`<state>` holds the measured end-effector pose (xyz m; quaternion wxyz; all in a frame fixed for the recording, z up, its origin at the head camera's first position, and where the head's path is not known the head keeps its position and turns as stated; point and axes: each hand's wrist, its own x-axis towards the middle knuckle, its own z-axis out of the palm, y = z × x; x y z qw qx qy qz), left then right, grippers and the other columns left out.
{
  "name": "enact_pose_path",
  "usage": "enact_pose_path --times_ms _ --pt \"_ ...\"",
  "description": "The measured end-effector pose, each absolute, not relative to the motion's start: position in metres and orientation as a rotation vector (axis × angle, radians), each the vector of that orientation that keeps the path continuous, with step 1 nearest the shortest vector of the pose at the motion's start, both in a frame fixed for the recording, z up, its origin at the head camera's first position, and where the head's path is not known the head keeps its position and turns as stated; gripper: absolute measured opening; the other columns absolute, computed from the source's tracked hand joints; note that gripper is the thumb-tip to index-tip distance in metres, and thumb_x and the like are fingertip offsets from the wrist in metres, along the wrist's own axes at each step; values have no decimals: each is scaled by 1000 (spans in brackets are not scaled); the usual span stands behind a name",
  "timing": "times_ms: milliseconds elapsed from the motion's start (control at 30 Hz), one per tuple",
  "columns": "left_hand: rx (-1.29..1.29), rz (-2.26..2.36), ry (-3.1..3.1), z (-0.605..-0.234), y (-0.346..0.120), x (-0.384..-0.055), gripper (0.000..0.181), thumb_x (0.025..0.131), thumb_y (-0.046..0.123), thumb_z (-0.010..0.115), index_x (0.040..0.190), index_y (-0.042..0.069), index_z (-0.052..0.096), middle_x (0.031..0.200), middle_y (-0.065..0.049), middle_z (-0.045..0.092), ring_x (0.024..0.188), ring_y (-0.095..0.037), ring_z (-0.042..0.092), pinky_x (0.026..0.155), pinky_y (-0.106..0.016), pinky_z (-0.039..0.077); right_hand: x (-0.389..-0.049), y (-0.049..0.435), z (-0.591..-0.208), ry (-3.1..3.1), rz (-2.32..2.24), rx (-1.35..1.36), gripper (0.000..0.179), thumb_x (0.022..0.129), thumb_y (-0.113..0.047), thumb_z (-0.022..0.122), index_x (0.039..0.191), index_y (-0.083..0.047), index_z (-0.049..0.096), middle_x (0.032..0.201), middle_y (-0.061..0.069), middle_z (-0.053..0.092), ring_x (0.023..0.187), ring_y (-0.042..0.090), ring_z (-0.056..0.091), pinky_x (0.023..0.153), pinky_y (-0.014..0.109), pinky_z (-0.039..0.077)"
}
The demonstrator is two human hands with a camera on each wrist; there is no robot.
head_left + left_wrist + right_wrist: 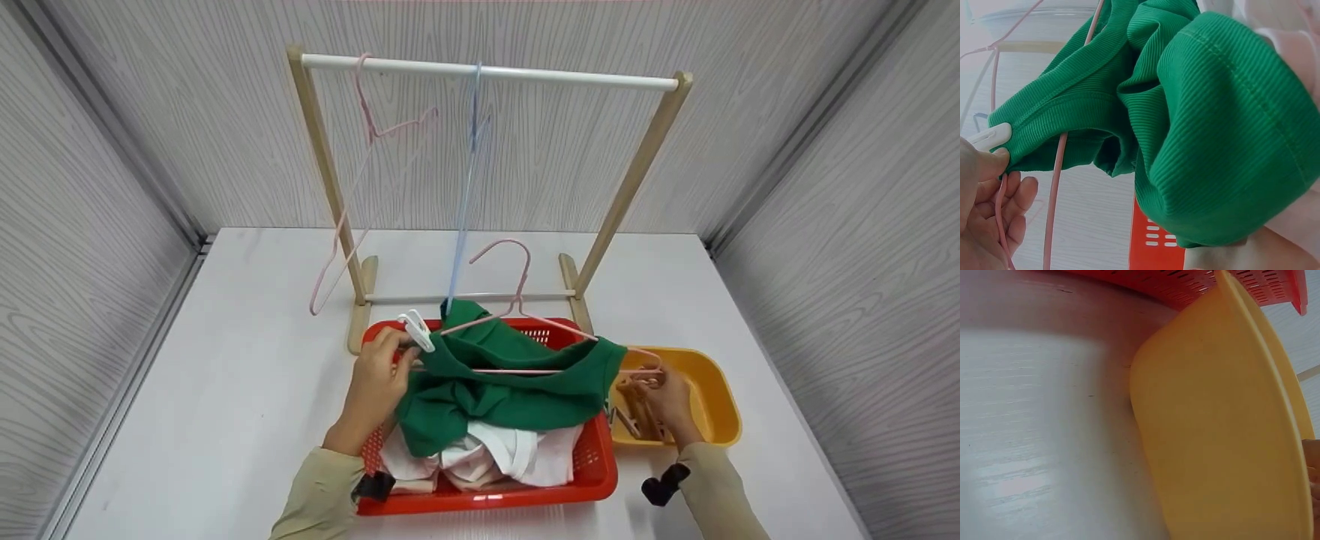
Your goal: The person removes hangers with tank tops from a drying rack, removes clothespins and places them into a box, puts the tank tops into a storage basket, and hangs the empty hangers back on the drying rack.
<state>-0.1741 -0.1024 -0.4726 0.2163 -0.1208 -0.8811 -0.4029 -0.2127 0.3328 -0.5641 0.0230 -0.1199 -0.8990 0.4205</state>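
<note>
A green ribbed garment (517, 390) hangs on a pink hanger (517, 300), its hook pointing up, over the red basket. A white clothespin (417, 330) clips the garment's left corner. My left hand (379, 379) pinches that corner beside the clip, with the hanger's pink wire (999, 216) running across its fingers. My right hand (670, 401) is down in the yellow tub (716, 390), fingers bent among brown clothespins (637, 416); I cannot tell if it holds one. The hanger's right end overlaps this hand in the head view. In the right wrist view the tub wall hides most of it.
White and pale pink clothes (510, 454) lie in the red basket (600, 480). Behind stands a wooden rack with a white rail (570, 75), on which a pink hanger (330, 262) and a blue hanger (465, 195) hang. Grey walls (97, 187) enclose the white table (247, 360).
</note>
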Motion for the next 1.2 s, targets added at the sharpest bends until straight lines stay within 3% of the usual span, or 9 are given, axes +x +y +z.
enact_pose_path --times_ms 433,667,767,900,1000,1200 --pt "-348 -1106 -2441 -474 -102 -174 11 90 4 63 100 -1 63 98 -12 64 85 -24 56 79 -40 48 -213 335 -562 -2871 1269 -452 30 93 -3 60 121 5 57 110 28 66 90 29 67 74 29 58" --pt "-355 -1089 -2409 -473 -101 -174 10 89 4 65 97 -1 63 96 -12 65 83 -26 57 75 -40 47 -215 336 -558 -2941 1039 -421 34 90 -9 66 120 5 60 102 28 67 85 33 64 64 26 52" --pt "-354 -1083 -2411 -473 -101 -174 10 89 4 65 97 -1 63 96 -12 65 82 -26 57 74 -39 47 -216 337 -557 -2970 982 -450 34 91 -12 65 119 6 61 104 28 66 87 34 63 67 31 53" --pt "-355 -1084 -2416 -473 -101 -174 10 89 4 64 97 -1 63 95 -13 65 83 -26 57 75 -40 47 -216 338 -555 -3004 976 -510 39 94 -16 61 125 7 57 115 30 63 97 38 61 82 42 55" --pt "-356 -1084 -2413 -473 -101 -174 10 89 3 65 97 -1 63 95 -13 65 82 -26 57 75 -40 47 -216 340 -554 -3015 998 -541 44 95 -21 61 129 7 55 122 30 60 103 39 59 84 42 55" --pt "-357 -1097 -2407 -473 -102 -174 10 88 3 65 97 -1 63 95 -13 65 82 -27 58 75 -41 47 -215 342 -556 -2949 1052 -510 34 94 -15 61 121 6 60 117 30 61 94 35 62 65 27 52"
